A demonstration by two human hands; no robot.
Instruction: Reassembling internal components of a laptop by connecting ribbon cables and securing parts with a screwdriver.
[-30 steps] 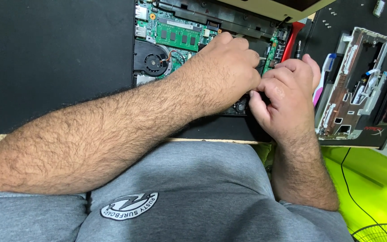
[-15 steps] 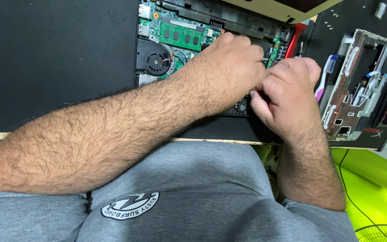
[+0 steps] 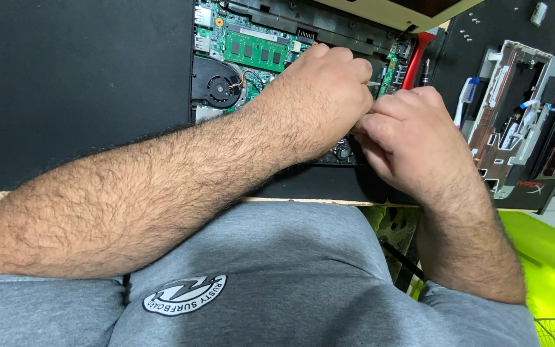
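Both hands had barely shifted since the earlier frame: the left hand (image 3: 319, 96) and right hand (image 3: 412, 132) met, fingers pinched narrowly on something hidden, over the opened laptop's motherboard (image 3: 252, 48), mid-disassembly, needing fine grip next.

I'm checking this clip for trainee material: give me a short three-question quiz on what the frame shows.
1. True or false: the left hand and right hand are close together over the opened laptop.
2. Which part lies left of the left hand? A) round cooling fan B) a coiled hose C) a glass jar
3. What colour is the memory module above the fan?

Key: 1 true. 2 A. 3 green. Whatever the fingers pinch is hidden between the two hands. The metal frame lies apart on the black mat, to the right.
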